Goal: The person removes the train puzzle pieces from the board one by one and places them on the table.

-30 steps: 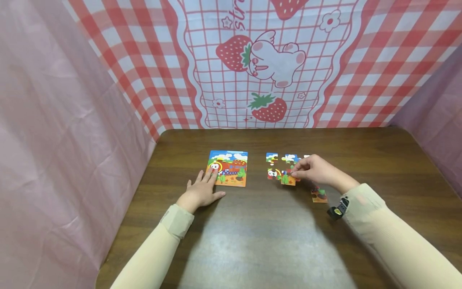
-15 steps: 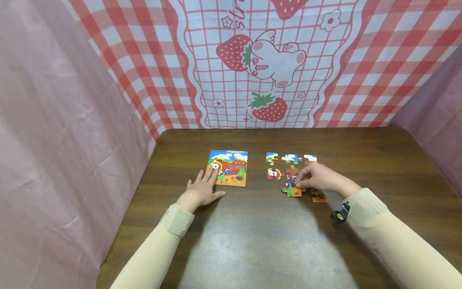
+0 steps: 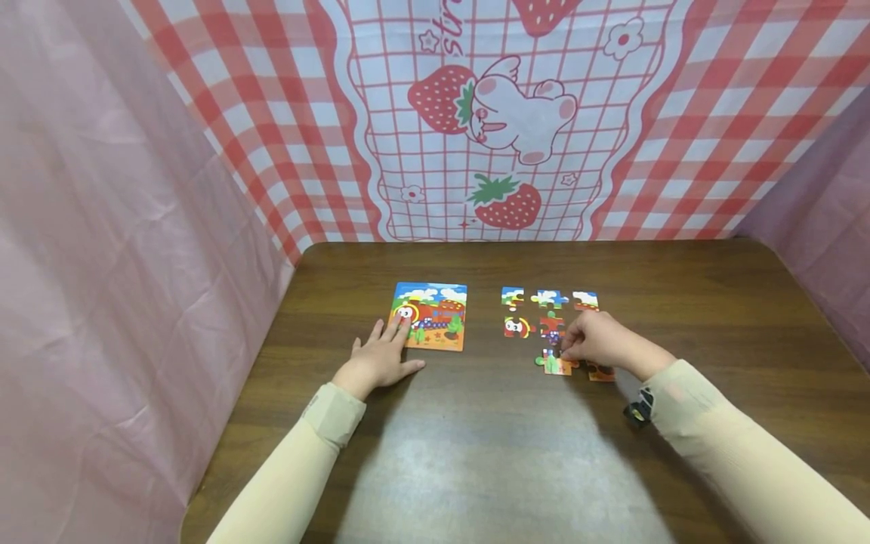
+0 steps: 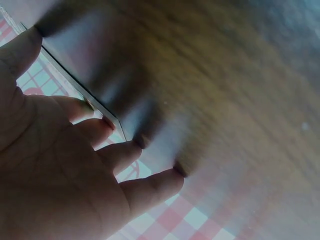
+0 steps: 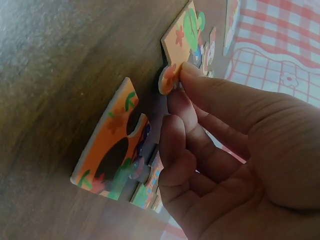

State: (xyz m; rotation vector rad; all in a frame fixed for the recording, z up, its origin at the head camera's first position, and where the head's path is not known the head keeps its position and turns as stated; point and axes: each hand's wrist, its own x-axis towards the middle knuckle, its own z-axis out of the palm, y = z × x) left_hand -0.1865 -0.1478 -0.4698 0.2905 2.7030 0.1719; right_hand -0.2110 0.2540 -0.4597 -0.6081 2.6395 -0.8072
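Note:
My right hand (image 3: pixel 601 344) pinches an orange jigsaw piece with a green cactus (image 3: pixel 553 363) between thumb and fingers. In the right wrist view the held cactus piece (image 5: pixel 178 42) lies left of the thumb tip, near an orange corner piece (image 5: pixel 107 137). Beyond the hand are a red centre piece (image 3: pixel 551 326), an eyed train-face piece (image 3: pixel 515 327) and several sky pieces (image 3: pixel 549 297). My left hand (image 3: pixel 372 364) lies with fingers spread, fingertips touching a picture card (image 3: pixel 442 341) of a red train. Another piece is partly hidden behind the right hand.
Everything lies on a brown wooden table (image 3: pixel 476 453). Behind its far edge hangs a red-and-white strawberry cloth (image 3: pixel 313 151). Pink curtains (image 3: pixel 102 264) flank both sides. A dark wrist device (image 3: pixel 637 412) sits at the right cuff.
My right hand has brought the cactus piece toward the near side and slightly right, uncovering the red centre piece and the upper right sky piece. My left hand stays put.

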